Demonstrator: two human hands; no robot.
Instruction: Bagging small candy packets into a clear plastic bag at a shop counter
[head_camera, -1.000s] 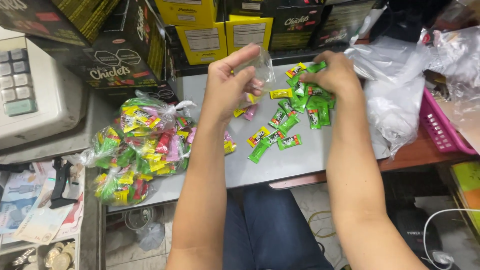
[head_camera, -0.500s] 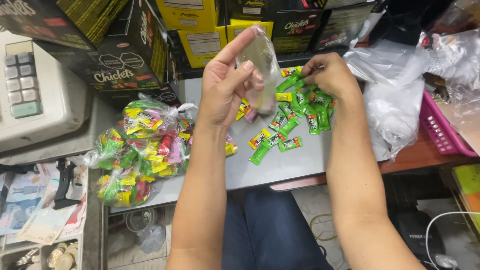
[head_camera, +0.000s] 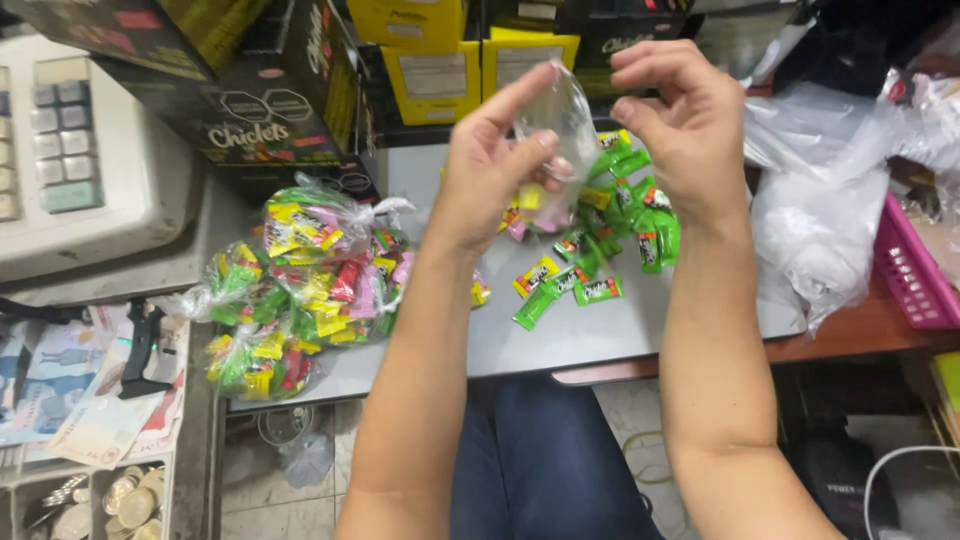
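1. Clear plastic bag (head_camera: 560, 120) hangs between your two raised hands, above the grey tabletop (head_camera: 560, 340). Its long axis runs roughly up and down, mouth uppermost.
2. Your left hand (head_camera: 490, 170) pinches the bag's left edge between thumb and forefinger, fingers narrow and closed on the film. Your right hand (head_camera: 680, 125) curls at the bag's upper right edge, fingertips drawn together; you seem to grip the film there, though the contact is hard to see.
3. Both hands are at the bag, so neither has to travel to it. The loose candy packets (head_camera: 610, 240), green with a few yellow and pink, lie directly below and slightly right, nearer your right hand.
4. Filled candy bags (head_camera: 300, 280), knotted and stuffed with mixed yellow, green, red and pink packets, lie at the table's left edge, well apart from your hands.
5. Dark cartons (head_camera: 260, 90) stack up behind them on the left; yellow boxes (head_camera: 430, 60) with pale rectangular labels stand at the back, just beyond the bag.
6. Crumpled empty plastic bags (head_camera: 830, 200) are heaped on the right, beside a pink basket (head_camera: 915, 280). A beige cash register (head_camera: 80, 150) stands far left.
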